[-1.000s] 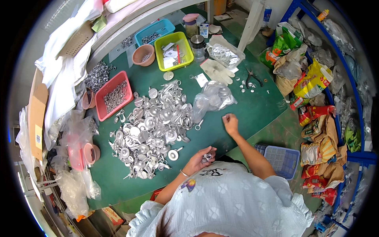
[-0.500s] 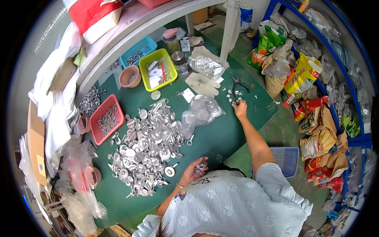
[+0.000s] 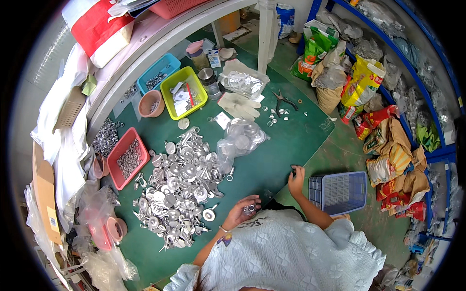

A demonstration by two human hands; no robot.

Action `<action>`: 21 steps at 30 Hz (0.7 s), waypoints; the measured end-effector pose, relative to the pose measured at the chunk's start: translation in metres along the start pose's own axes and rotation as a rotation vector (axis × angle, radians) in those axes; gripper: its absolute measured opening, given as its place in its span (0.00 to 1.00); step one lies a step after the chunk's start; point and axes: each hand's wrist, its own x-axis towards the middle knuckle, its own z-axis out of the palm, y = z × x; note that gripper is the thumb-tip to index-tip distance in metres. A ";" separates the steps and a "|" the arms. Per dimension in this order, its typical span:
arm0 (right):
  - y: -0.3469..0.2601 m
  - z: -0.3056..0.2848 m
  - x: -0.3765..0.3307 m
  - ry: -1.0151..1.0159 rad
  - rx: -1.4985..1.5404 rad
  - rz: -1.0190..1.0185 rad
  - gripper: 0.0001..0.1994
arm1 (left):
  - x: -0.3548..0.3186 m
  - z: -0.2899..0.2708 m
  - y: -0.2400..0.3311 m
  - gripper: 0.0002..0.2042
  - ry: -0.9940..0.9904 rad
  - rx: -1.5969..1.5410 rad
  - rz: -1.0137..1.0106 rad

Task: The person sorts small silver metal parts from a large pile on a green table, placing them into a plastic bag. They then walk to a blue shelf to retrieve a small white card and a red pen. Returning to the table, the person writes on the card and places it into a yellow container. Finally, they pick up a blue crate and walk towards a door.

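Observation:
My left hand [image 3: 244, 209] is closed around small silver metal ring pieces [image 3: 250, 208], close to my body at the table's front edge. My right hand [image 3: 296, 180] is over the right edge of the green table, fingers drawn together; whatever may be between the fingertips is too small to make out. A large heap of silver metal parts with round discs and ring ends [image 3: 179, 189] lies left of my left hand. Beyond my right hand, several small shiny round pieces [image 3: 273, 116] lie beside black-handled pliers [image 3: 283, 103]. A clear plastic bag of round discs [image 3: 242, 138] sits between heap and pliers.
A red tray of rings [image 3: 128, 158], a yellow-green basket [image 3: 183, 92], a blue tray [image 3: 158, 72] and a pinkish cup [image 3: 151, 104] stand farther back. A glove [image 3: 239, 105] lies near a clear tub [image 3: 245, 78]. A blue-grey crate [image 3: 338, 193] stands right of the table.
My right hand has come back from the small round pieces near the pliers to the table's right edge, closer to my left hand. The view has shifted slightly.

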 end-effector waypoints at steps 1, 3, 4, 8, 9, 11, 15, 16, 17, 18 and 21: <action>0.006 -0.011 -0.015 0.043 -0.036 -0.022 0.12 | 0.001 -0.004 -0.004 0.12 -0.040 -0.021 -0.023; 0.030 -0.028 -0.047 -0.059 -0.049 0.169 0.13 | 0.003 -0.009 -0.008 0.11 -0.168 -0.010 -0.096; 0.050 -0.036 -0.067 -0.104 -0.052 0.272 0.14 | 0.004 -0.009 -0.009 0.10 -0.229 0.001 -0.140; 0.182 -0.064 -0.175 -0.371 -0.115 0.773 0.06 | 0.004 0.019 -0.014 0.08 -0.219 0.108 -0.243; 0.211 -0.074 -0.207 -0.395 -0.111 0.772 0.07 | 0.004 0.021 -0.018 0.08 -0.231 0.119 -0.254; 0.228 -0.083 -0.242 -0.423 -0.190 0.825 0.09 | 0.006 0.024 -0.025 0.08 -0.228 0.156 -0.266; 0.200 -0.103 -0.243 -0.444 -0.299 0.982 0.11 | 0.014 0.033 -0.041 0.09 -0.222 0.185 -0.277; 0.194 -0.104 -0.233 -0.448 -0.265 1.010 0.11 | 0.017 0.035 -0.044 0.10 -0.232 0.179 -0.280; 0.192 -0.104 -0.224 -0.449 -0.253 0.909 0.11 | 0.019 0.039 -0.047 0.09 -0.219 0.181 -0.279; 0.193 -0.105 -0.216 -0.447 -0.241 0.808 0.11 | 0.021 0.044 -0.050 0.09 -0.208 0.183 -0.278; 0.179 -0.099 -0.174 -0.454 -0.189 0.652 0.12 | 0.033 0.058 -0.060 0.09 -0.134 0.156 -0.264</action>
